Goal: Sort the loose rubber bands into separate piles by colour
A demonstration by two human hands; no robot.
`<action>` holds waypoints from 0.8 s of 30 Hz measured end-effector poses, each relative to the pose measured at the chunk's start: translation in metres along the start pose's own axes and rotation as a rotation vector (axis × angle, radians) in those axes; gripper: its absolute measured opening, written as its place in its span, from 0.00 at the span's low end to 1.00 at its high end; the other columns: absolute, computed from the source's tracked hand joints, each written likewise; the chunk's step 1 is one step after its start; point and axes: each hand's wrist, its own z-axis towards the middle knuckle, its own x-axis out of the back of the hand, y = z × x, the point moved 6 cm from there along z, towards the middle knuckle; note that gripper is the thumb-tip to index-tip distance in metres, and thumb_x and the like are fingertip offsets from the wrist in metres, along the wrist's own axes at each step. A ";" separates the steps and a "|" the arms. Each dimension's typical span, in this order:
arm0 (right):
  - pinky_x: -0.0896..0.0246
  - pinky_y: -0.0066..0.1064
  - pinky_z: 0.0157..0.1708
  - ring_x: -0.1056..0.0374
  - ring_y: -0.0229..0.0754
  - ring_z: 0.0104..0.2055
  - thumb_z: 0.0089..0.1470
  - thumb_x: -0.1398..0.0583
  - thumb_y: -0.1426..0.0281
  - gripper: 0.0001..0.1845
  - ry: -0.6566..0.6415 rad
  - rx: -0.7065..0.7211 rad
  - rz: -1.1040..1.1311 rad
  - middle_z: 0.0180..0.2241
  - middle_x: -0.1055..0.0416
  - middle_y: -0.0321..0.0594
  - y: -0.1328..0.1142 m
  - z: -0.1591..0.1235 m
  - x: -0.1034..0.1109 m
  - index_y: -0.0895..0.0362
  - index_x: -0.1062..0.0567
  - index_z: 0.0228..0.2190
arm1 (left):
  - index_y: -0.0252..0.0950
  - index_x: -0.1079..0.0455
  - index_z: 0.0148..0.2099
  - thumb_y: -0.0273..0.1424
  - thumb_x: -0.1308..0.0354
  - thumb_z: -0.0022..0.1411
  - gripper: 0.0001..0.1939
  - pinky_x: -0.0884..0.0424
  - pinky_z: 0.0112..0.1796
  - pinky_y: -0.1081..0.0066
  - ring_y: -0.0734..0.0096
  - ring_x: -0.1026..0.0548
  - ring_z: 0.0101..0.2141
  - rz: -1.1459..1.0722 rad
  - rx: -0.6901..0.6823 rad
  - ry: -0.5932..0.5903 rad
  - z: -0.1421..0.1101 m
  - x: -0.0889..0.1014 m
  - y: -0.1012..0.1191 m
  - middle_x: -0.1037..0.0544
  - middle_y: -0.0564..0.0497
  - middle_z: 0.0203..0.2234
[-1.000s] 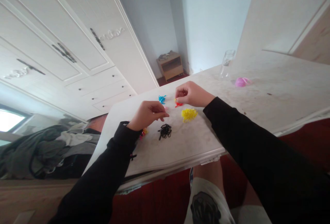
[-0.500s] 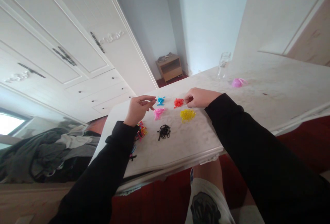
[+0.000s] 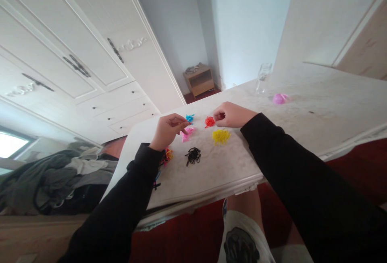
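Small rubber bands lie sorted by colour in little piles on the white table (image 3: 169,192). My left hand (image 3: 170,130) is pinched above the pink pile (image 3: 188,134), its fingertips close to the blue pile (image 3: 189,118). Whatever sits between those fingertips is too small to make out. Curled closed, my right hand (image 3: 232,115) rests against the right side of the red pile (image 3: 209,122); its grip is hidden. Just below it is the yellow pile (image 3: 221,136). A black pile (image 3: 192,156) lies nearer the front, and a mixed-colour pile (image 3: 167,156) is partly covered by my left forearm.
A clear glass bottle (image 3: 263,78) stands at the table's back edge, with a round pink-purple object (image 3: 279,99) beside it. Clothes (image 3: 60,178) are heaped at the left. Beyond the table are a white wardrobe (image 3: 60,33) and a small wooden nightstand (image 3: 199,80).
My left hand has moved right, from beside the blue pile to over the pink pile. My right hand has shifted slightly left, closer to the red pile.
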 end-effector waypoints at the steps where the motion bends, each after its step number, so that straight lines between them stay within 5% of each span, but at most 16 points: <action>1: 0.55 0.31 0.28 0.45 0.33 0.23 0.44 0.39 0.73 0.07 0.033 0.009 0.012 0.17 0.38 0.30 -0.002 0.001 0.000 0.58 0.28 0.18 | 0.32 0.27 0.32 0.40 0.29 0.54 0.16 0.34 0.20 0.76 0.69 0.20 0.21 -0.012 0.000 -0.015 -0.001 -0.002 0.001 0.17 0.46 0.24; 10: 0.46 0.30 0.29 0.39 0.35 0.27 0.50 0.31 0.61 0.14 0.113 0.177 0.181 0.26 0.28 0.37 -0.024 0.011 -0.022 0.60 0.18 0.33 | 0.32 0.26 0.33 0.42 0.28 0.53 0.18 0.30 0.20 0.75 0.68 0.20 0.22 -0.052 0.034 -0.105 -0.009 -0.021 0.006 0.18 0.48 0.23; 16: 0.45 0.30 0.29 0.38 0.35 0.27 0.55 0.35 0.65 0.10 0.174 0.260 0.204 0.27 0.28 0.38 -0.031 0.012 -0.023 0.60 0.18 0.31 | 0.32 0.26 0.33 0.42 0.27 0.51 0.19 0.28 0.22 0.74 0.69 0.20 0.22 -0.064 0.063 -0.132 -0.011 -0.025 0.003 0.18 0.48 0.24; 24: 0.47 0.30 0.30 0.40 0.35 0.26 0.56 0.36 0.67 0.09 0.208 0.198 0.131 0.25 0.27 0.38 -0.026 0.012 -0.023 0.60 0.18 0.30 | 0.32 0.26 0.36 0.37 0.31 0.56 0.13 0.31 0.20 0.76 0.72 0.22 0.21 -0.037 0.032 -0.152 -0.009 -0.024 0.002 0.21 0.50 0.22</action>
